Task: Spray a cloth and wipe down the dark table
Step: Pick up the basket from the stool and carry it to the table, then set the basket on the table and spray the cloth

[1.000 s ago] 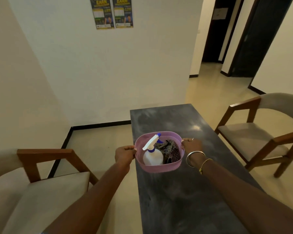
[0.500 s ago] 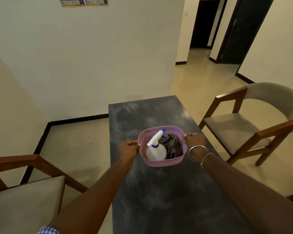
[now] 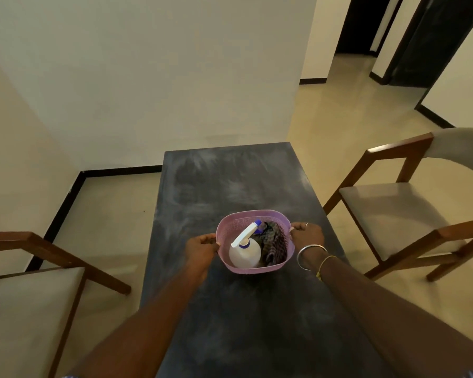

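At frame centre, both hands, left and right, clamp the basket rims, likely steadying it over the dusty bench. Bottle and cloth sit inside, ready for use.

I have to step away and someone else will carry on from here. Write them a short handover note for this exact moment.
Left hand grips the left rim of the pink basket; right hand grips the right rim.
The basket is over the middle of the dark table; whether it rests on the top I cannot tell.
Inside: white spray bottle on the left, dark patterned cloth on the right.
Done: supplies brought to the table.
Left: take out bottle and cloth, spray the cloth, wipe the table, which shows pale dusty smears.
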